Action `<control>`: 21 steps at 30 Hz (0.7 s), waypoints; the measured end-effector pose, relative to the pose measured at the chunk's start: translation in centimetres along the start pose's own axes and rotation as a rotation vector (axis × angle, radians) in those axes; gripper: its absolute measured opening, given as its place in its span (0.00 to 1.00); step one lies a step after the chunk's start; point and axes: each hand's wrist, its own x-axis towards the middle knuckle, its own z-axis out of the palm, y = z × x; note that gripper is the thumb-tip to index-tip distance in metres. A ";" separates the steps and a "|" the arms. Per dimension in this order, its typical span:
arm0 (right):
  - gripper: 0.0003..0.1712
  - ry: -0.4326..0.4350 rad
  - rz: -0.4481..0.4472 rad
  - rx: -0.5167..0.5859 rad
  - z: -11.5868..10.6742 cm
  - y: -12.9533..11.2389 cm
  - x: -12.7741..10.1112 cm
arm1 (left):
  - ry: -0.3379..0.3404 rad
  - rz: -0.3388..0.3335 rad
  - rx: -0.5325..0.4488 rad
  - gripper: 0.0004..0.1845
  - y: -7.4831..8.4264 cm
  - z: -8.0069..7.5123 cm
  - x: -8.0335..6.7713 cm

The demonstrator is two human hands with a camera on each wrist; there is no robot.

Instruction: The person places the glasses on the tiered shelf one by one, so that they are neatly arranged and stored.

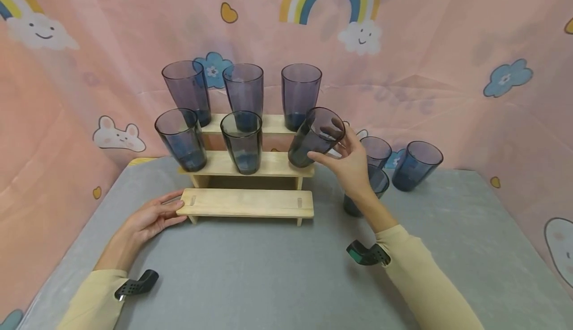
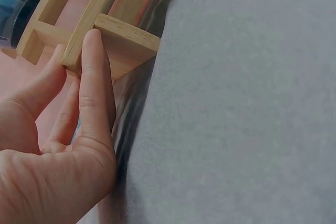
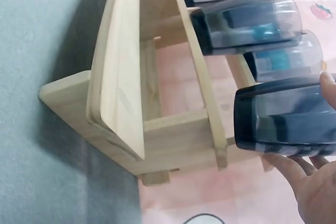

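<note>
The right hand (image 1: 351, 163) holds a smoky blue-grey tumbler (image 1: 315, 137) by its side wall, fingers and thumb wrapped round it, at the right end of the middle step of a three-step wooden rack (image 1: 245, 203). The tumbler is tilted: its base sits at or just above the step's right end, while its open mouth leans up and to the right, toward the hand, so its long axis runs diagonally rather than upright. The right-wrist view shows the base close above the step's edge, though whether it touches cannot be told. The left hand (image 1: 152, 218), well apart from the tumbler, rests against the left end of the rack's bottom step, fingers straight along the wood and thumb against the end of the board, as the left-wrist view confirms; it is pressing, not gripping. The right hand is plainly the nearer one to the tumbler. On the rack, two more tumblers (image 1: 215, 141) stand upright on the middle step to the left of the held one, and three tumblers (image 1: 243, 94) line the top step. The bottom step carries nothing. To the right of the rack, three loose tumblers (image 1: 416, 166) stand on the grey tabletop (image 1: 268, 270).
</note>
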 end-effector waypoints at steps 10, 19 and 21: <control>0.47 -0.050 0.018 -0.154 0.8 0.3 0.2 | -0.017 0.002 -0.034 0.16 0.0 -0.1 0.1; 0.48 -0.097 -0.003 -0.295 2.3 -2.7 -0.2 | -0.012 0.001 -0.027 0.16 0.0 0.1 0.0; 0.49 -0.108 0.001 -0.307 2.4 -2.6 -0.1 | -0.009 -0.001 -0.025 0.16 0.0 0.1 -0.1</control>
